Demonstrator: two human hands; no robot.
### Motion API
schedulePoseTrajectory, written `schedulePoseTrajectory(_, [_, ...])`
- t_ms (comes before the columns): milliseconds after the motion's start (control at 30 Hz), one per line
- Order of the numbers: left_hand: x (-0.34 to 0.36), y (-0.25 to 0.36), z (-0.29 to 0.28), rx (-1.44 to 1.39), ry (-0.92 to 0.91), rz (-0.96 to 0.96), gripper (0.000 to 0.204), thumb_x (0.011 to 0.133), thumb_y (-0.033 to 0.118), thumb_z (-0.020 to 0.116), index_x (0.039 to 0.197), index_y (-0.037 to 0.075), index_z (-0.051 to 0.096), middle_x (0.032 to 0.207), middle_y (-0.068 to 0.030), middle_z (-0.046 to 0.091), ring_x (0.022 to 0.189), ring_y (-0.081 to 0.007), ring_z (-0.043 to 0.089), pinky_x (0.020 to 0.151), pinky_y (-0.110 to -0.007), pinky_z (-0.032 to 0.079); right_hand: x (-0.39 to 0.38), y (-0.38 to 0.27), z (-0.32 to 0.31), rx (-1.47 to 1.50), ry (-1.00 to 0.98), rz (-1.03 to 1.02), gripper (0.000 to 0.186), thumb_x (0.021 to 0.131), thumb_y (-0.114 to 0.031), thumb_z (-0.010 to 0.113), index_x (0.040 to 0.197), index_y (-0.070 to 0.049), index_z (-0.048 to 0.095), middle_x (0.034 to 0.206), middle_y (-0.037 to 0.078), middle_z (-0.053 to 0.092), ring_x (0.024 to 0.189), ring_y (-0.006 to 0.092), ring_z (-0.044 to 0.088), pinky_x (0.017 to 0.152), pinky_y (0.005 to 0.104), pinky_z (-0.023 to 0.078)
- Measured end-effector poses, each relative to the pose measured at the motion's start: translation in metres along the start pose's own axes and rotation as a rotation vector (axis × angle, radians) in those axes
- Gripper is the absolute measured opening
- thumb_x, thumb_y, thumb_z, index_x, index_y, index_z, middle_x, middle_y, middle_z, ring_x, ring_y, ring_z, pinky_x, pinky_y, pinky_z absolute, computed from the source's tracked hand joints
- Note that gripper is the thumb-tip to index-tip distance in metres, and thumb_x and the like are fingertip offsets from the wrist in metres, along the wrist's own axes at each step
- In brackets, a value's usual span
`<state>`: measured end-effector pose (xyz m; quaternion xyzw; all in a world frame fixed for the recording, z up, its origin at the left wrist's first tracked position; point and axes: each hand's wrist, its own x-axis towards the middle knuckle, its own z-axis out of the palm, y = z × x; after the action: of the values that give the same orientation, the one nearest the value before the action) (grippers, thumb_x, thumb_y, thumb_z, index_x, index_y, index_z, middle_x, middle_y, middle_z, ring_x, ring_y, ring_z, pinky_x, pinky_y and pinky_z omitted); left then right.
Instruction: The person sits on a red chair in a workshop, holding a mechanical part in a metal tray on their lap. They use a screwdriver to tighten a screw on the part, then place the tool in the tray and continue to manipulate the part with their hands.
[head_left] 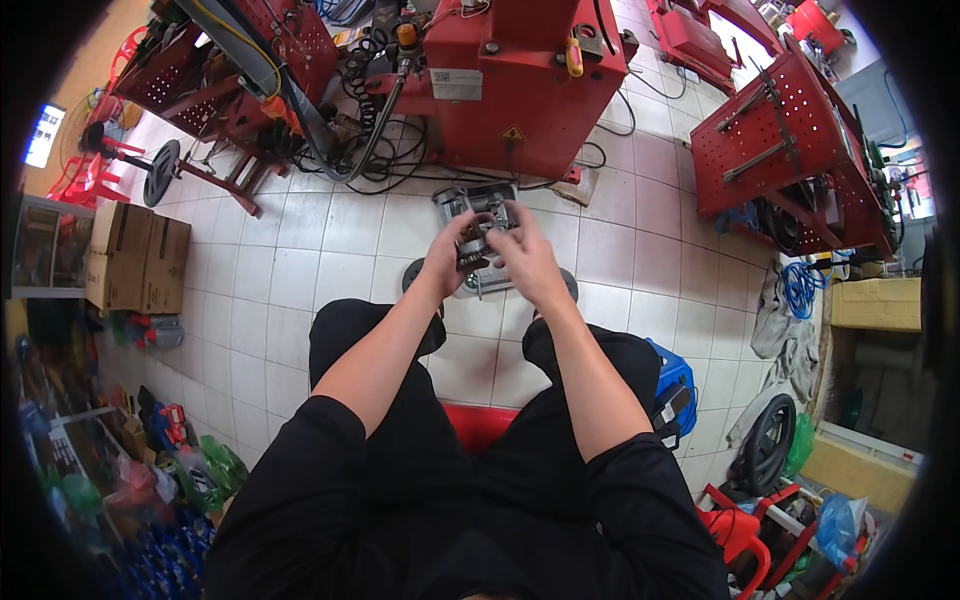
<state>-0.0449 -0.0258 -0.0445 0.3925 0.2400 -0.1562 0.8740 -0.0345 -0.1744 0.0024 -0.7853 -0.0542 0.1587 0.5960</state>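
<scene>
Between my feet, both hands are close together at a grey metal machine part [449, 205] with several openings and small fittings; its exact kind is unclear. My left hand [449, 255] is closed around its near left side, the thumb and fingers bent over the metal. My right hand [527, 258] bends in from the other side, index finger reaching forward and thumb turned inward. Whatever the right fingertips pinch is too small and blurred to name. Just below the hands, another grey metal piece [484, 283] lies low near the floor tiles, partly hidden.
Ahead stands a large red machine [520, 110], with black cables [385, 180] on the floor at its base. Red perforated tool carts [770, 150] flank it. Cardboard boxes [135, 258] stand at the left. A blue case [677, 392] sits beside my right knee.
</scene>
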Motion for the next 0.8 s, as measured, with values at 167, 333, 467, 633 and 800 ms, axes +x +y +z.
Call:
schedulePoseTrajectory(167, [0.0, 0.009, -0.005, -0.24, -0.117, -0.074, 0.069, 0.084, 0.067, 0.039, 0.114, 0.009, 0.06, 0.08, -0.0081, 0.061, 0.078, -0.0237, 0.06, 0.067, -0.037, 0.047, 0.015, 0.004, -0.009, 0.349, 0.167, 0.176, 0.047, 0.094, -0.044, 0.045, 0.115, -0.002, 0.05, 0.086, 0.009, 0.056, 0.054, 0.0128, 0.054, 0.047, 0.026, 0.043])
schedulePoseTrajectory(333, [-0.004, 0.009, 0.001, -0.33, -0.097, -0.078, 0.078, 0.082, 0.075, 0.03, 0.106, 0.007, 0.06, 0.082, -0.0113, 0.061, 0.076, -0.0276, 0.059, 0.069, -0.04, 0.047, 0.021, 0.022, 0.001, 0.4, 0.121, 0.257, 0.053, 0.092, -0.052, 0.045, 0.112, -0.003, 0.05, 0.087, 0.008, 0.054, 0.068, 0.0146, 0.057, 0.05, 0.0274, 0.045])
schedulePoseTrajectory(467, [0.003, 0.004, -0.004, -0.021, -0.076, 0.135, 0.065, 0.088, 0.066, 0.036, 0.1, 0.006, 0.056, 0.084, -0.0118, 0.062, 0.076, -0.0245, 0.06, 0.07, -0.035, 0.048, 0.021, 0.026, 0.009, 0.484, 0.104, 0.351, 0.062, 0.09, -0.059, 0.042, 0.114, -0.003, 0.05, 0.094, 0.01, 0.056, 0.08, 0.0192, 0.06, 0.063, 0.0333, 0.049])
schedulePoseTrajectory(633, [-0.003, -0.013, -0.003, 0.716, -0.062, 0.826, 0.049, 0.082, 0.045, 0.066, 0.101, 0.001, 0.056, 0.083, -0.0066, 0.065, 0.077, -0.0172, 0.061, 0.073, -0.03, 0.048, 0.009, 0.017, 0.025, 1.078, -0.086, 0.67, 0.069, 0.09, -0.065, 0.033, 0.127, -0.008, 0.044, 0.115, 0.012, 0.056, 0.107, 0.0251, 0.056, 0.092, 0.0428, 0.044])
schedulePoseTrajectory(800, [-0.019, 0.006, 0.017, 1.281, -0.04, 1.121, 0.076, 0.059, 0.042, 0.083, 0.115, 0.003, 0.051, 0.109, -0.0091, 0.06, 0.102, -0.0229, 0.056, 0.082, -0.032, 0.047, 0.011, 0.029, 0.031, 1.285, -0.029, 0.508, 0.065, 0.092, -0.063, 0.029, 0.111, -0.006, 0.055, 0.106, 0.011, 0.061, 0.1, 0.0234, 0.06, 0.089, 0.0396, 0.047])
